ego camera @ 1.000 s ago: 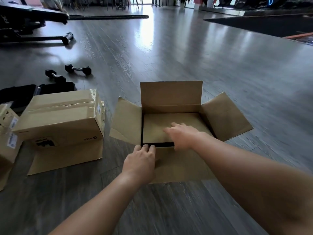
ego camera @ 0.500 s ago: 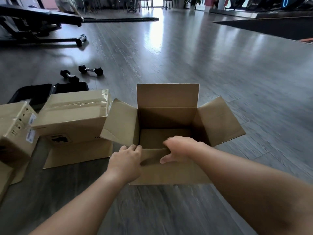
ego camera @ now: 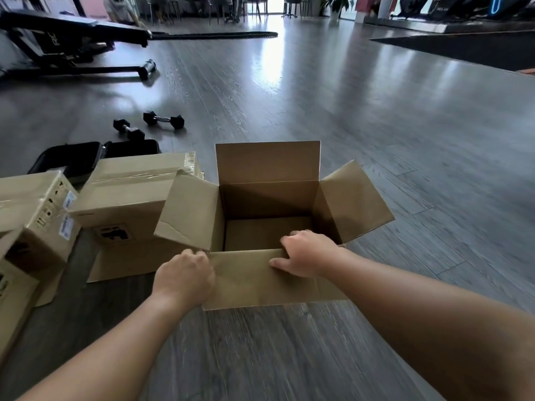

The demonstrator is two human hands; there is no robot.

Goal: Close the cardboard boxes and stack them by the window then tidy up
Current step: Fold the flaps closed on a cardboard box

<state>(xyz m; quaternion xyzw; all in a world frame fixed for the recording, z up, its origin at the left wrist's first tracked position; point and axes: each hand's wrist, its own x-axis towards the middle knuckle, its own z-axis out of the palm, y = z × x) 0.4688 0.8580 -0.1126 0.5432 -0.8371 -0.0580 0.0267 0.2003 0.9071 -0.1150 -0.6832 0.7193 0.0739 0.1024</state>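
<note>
Bare floor (ego camera: 376,140) rt of open box (ego camera: 269,227); both hands grip near edge.

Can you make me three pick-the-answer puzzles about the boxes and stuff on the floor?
1. Where are the dumbbells?
A. Inside the open box
B. On the floor behind the taped box
C. On top of a box

2. How many dumbbells are there?
A. Two
B. Four
C. Six

3. How is the box at the hands?
A. Taped shut
B. Flattened
C. Open, flaps up

Answers: B, they lie on the floor beyond the boxes; A, two are visible; C, the left hand and right hand grip its near flap with the other flaps spread.
</note>
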